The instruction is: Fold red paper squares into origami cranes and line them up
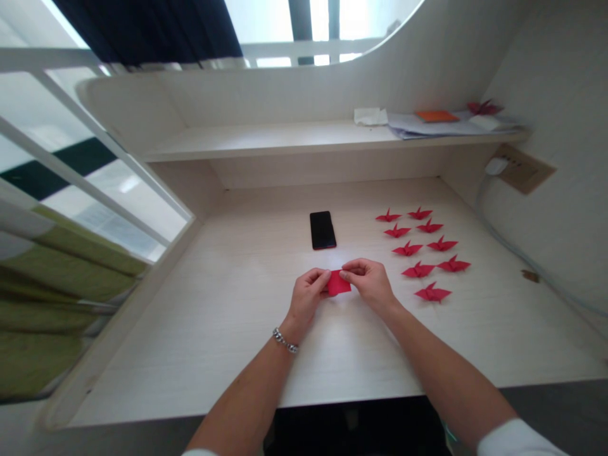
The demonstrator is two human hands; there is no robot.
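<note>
A small red square of origami paper (pixel 339 284) is held just above the desk, between both hands. My left hand (pixel 308 294) pinches its left edge between thumb and fingers; a silver chain bracelet (pixel 285 341) circles that wrist. My right hand (pixel 372 282) grips the upper right corner with thumb and forefinger. To the right, several folded red paper cranes (pixel 418 270) stand in two rough columns on the desk. Beyond the hands lies a black phone (pixel 323 230), screen up. The fingers hide parts of the paper's edges.
The pale wooden desk (pixel 228 304) has a raised shelf (pixel 266 140) at its back, bearing papers (pixel 418 130), an orange square (pixel 437 116) and another red crane (pixel 484 107). A plug (pixel 496 166) with a grey cable (pixel 503 237) hangs at the right wall. Metal rails border the left.
</note>
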